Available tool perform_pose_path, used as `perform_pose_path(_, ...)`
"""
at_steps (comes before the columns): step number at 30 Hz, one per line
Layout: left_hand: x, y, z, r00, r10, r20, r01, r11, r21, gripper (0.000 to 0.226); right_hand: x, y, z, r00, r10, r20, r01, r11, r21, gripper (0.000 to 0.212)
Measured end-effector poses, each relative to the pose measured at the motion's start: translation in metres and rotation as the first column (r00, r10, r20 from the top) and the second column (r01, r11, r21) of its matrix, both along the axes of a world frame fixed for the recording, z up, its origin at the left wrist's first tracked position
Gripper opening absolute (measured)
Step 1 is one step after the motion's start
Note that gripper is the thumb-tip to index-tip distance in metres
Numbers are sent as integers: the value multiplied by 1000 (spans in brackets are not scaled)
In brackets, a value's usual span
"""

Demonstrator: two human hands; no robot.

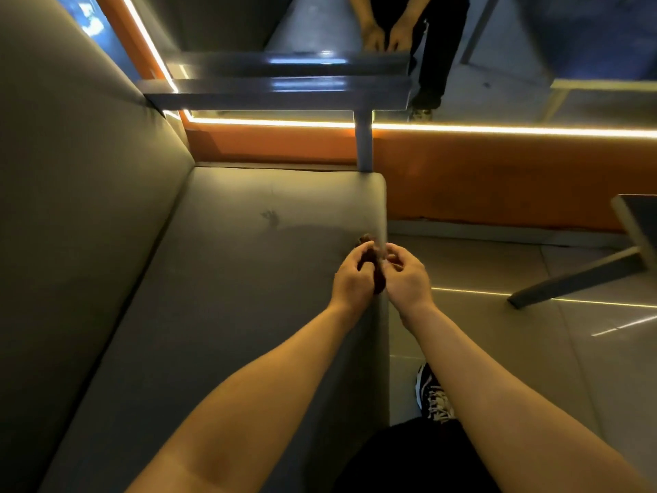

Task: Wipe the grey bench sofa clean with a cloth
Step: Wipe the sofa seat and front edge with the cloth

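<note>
Both forearms are stretched out straight ahead, bare, with the hands meeting right over the front edge of the sofa seat point(249, 297). The left hand point(350, 279) has its fingers point(362, 249) curled round a small dark brown cloth point(379, 284), all bunched into a wad. The right hand point(409, 279) is tucked in right beside it, fingers bent in and pinching the same cloth from the other side. So the cloth sits squeezed between the two hands near the seat's front corner. Can't tell if it actually touches the cushion.

The sofa is grey, smooth and slightly padded, with a boxy seat and a tall slanted backrest point(71, 208) on the left. There's a small dark smudge point(270, 217) on the seat further up.

At the far end there's a shiny metal post point(363, 144), a glossy orange panel point(497, 179) with a glowing light strip point(497, 129) along its top, and a mirror point(320, 23) above. The floor point(497, 368) is glossy pale tile. A table point(633, 222) pokes in on the right, and a black-and-white shoe point(433, 396) stands near the sofa's edge.
</note>
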State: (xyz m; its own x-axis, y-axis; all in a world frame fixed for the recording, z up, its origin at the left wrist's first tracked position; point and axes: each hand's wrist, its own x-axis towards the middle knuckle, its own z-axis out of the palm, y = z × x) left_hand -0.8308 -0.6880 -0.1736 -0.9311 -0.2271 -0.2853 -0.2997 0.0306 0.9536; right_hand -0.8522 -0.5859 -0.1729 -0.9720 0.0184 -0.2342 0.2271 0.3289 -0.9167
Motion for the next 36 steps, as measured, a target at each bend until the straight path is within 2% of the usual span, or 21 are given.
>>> perform_pose_path(3,1,-3,9,991,125,39,-130,967,220,35,1,9,13,999,-7,31,9,998,-65,45)
perform_pose_path(6,1,-2,22,972,180,151,-227,888,401,31,11,4,21,990,121,71,-103,970,-221,54)
perform_pose_path(8,0,1,26,971,155,183,-223,865,450,32,16,-1,20,986,164,20,-158,970,-187,57)
perform_pose_path(9,-3,2,27,977,138,162,-195,887,418,31,15,-1,20,986,165,-13,-165,972,-165,55)
perform_pose_path(11,-12,2,29,992,93,83,-112,961,253,26,8,3,19,985,163,-63,-170,975,-142,50)
perform_pose_path(13,-25,-4,28,1000,8,-2,-8,1000,-10,22,-6,8,15,982,159,-99,-168,981,-95,44)
perform_pose_path(14,-32,-10,24,998,-44,-32,39,987,-156,21,-16,11,10,982,137,-131,-143,989,-38,42)
perform_pose_path(17,-57,-34,0,992,-117,-43,75,837,-542,35,-56,19,-7,975,-40,-219,63,993,103,38)
perform_pose_path(19,-82,-51,-18,993,-116,-5,76,681,-728,47,-91,19,-21,968,-132,-215,155,983,95,40)
perform_pose_path(20,-94,-57,-23,993,-114,25,90,614,-784,51,-108,14,-29,972,-130,-196,150,985,90,42)
perform_pose_path(23,-123,-60,-44,983,-90,161,184,503,-844,56,-138,-16,-54,988,6,-152,21,984,178,47)
perform_pose_path(28,-121,-54,-53,976,-53,210,212,432,-877,62,-124,-21,-68,942,142,-303,-40,947,319,42)
perform_pose_path(31,-118,-52,-50,957,-87,275,288,312,-905,56,-98,-24,-55,894,299,-334,-184,924,334,37)
perform_pose_path(33,-118,-50,-45,952,-95,290,305,313,-899,52,-91,-32,-45,908,294,-299,-199,930,309,36)
perform_pose_path(36,-120,-47,-43,960,-75,269,278,368,-888,54,-113,-32,-48,947,149,-285,-57,950,306,35)
